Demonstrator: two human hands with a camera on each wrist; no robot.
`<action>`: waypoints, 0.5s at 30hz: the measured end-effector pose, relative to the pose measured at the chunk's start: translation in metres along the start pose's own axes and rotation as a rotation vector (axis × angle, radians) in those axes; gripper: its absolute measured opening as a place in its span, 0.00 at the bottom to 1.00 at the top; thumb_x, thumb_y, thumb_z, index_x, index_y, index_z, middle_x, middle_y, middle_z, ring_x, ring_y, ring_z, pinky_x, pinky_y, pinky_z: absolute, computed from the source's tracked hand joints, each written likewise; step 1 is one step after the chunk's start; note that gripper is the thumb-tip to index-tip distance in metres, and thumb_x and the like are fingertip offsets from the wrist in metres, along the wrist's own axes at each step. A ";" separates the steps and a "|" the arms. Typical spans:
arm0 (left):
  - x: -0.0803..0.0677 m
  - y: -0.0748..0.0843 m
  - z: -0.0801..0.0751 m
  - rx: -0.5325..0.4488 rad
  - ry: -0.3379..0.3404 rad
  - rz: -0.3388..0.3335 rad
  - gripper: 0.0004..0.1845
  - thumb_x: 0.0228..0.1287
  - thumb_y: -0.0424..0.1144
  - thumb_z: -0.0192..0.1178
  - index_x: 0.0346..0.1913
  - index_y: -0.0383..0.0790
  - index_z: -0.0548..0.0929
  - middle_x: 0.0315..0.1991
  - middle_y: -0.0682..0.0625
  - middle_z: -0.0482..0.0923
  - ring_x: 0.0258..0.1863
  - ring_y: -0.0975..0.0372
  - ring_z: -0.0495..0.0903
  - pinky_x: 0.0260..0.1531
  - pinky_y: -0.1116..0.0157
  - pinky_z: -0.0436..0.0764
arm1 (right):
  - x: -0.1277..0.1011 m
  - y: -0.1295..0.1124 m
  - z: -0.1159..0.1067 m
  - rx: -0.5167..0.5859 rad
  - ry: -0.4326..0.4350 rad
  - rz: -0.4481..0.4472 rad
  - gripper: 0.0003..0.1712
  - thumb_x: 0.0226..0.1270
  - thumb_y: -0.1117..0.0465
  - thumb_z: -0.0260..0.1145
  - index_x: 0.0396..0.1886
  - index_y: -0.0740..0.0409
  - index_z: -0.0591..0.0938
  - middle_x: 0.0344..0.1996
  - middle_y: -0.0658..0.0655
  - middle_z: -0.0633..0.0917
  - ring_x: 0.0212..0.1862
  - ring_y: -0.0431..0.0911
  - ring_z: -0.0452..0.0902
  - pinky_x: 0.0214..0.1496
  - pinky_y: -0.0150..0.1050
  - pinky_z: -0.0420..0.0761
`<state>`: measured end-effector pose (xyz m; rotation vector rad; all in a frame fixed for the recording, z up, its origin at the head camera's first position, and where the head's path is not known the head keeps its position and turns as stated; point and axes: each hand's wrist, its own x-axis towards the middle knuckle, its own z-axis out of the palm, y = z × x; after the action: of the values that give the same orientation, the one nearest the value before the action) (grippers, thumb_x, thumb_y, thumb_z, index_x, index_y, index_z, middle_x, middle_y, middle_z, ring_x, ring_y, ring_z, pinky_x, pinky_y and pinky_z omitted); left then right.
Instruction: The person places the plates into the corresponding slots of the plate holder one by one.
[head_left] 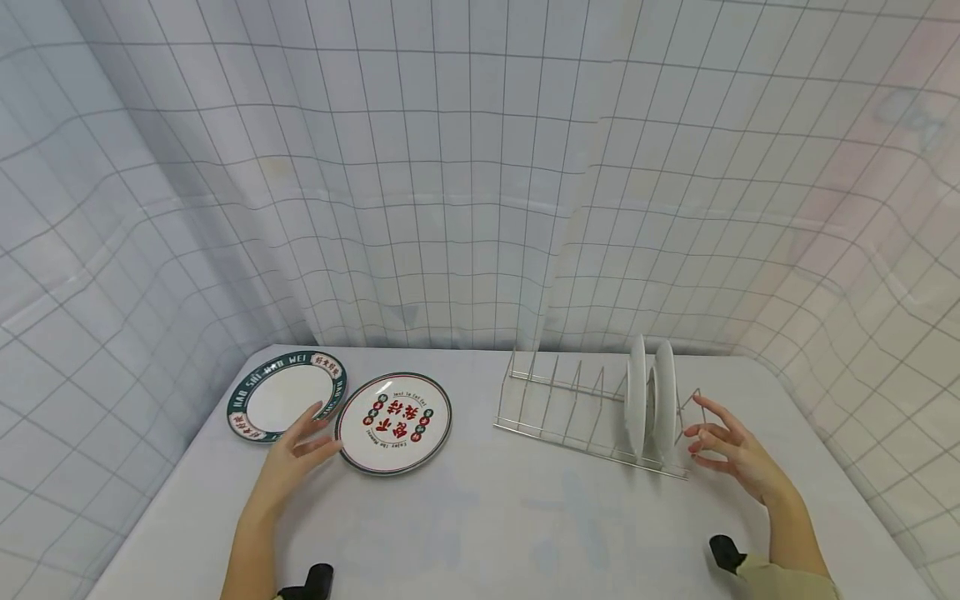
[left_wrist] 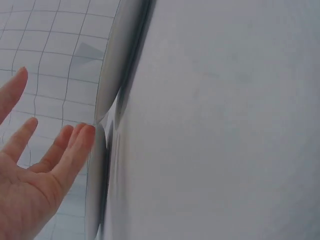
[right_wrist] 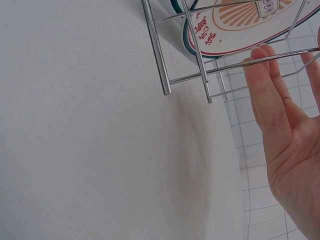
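My left hand (head_left: 294, 460) hovers near two plates with its fingers spread, holding nothing. One is a plate with a green lettered rim (head_left: 251, 375), lying at the far left; beside it lies a white plate with red characters (head_left: 393, 423). In the left wrist view, my left hand (left_wrist: 37, 182) shows extended fingers near the plate edges. My right hand (head_left: 738, 457) is at the right end of a wire dish rack (head_left: 555, 432), its fairly straight fingertips touching the end wire. Two plates (head_left: 664, 404) stand upright in the rack; the right wrist view shows a patterned plate face (right_wrist: 235, 30).
A white table surface (head_left: 480, 525) lies under everything. Grid-patterned curtains (head_left: 480, 208) surround the table at the back and both sides. Black straps (head_left: 726, 554) are on both wrists.
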<state>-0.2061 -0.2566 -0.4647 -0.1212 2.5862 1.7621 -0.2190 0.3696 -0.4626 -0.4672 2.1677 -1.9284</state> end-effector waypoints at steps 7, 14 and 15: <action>0.000 -0.014 0.000 -0.086 -0.062 -0.101 0.44 0.58 0.40 0.62 0.72 0.46 0.47 0.63 0.32 0.57 0.55 0.50 0.71 0.46 0.69 0.78 | 0.000 0.001 0.000 0.002 -0.003 -0.001 0.33 0.71 0.70 0.45 0.72 0.53 0.46 0.44 0.50 0.79 0.42 0.39 0.76 0.46 0.35 0.79; 0.007 -0.018 0.014 -0.129 -0.107 -0.175 0.44 0.58 0.41 0.62 0.72 0.48 0.47 0.65 0.29 0.49 0.58 0.46 0.67 0.50 0.65 0.77 | 0.001 0.001 -0.001 -0.012 0.001 0.001 0.33 0.71 0.69 0.45 0.72 0.53 0.46 0.44 0.50 0.79 0.42 0.39 0.76 0.47 0.34 0.79; 0.008 -0.018 0.016 -0.138 -0.104 -0.179 0.44 0.58 0.40 0.62 0.72 0.47 0.47 0.65 0.29 0.48 0.60 0.45 0.65 0.50 0.66 0.76 | 0.001 0.001 -0.001 -0.013 0.002 0.002 0.33 0.71 0.69 0.46 0.72 0.53 0.46 0.44 0.50 0.79 0.42 0.39 0.76 0.47 0.34 0.79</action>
<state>-0.2139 -0.2488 -0.4880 -0.2463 2.3030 1.8285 -0.2200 0.3701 -0.4634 -0.4651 2.1824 -1.9149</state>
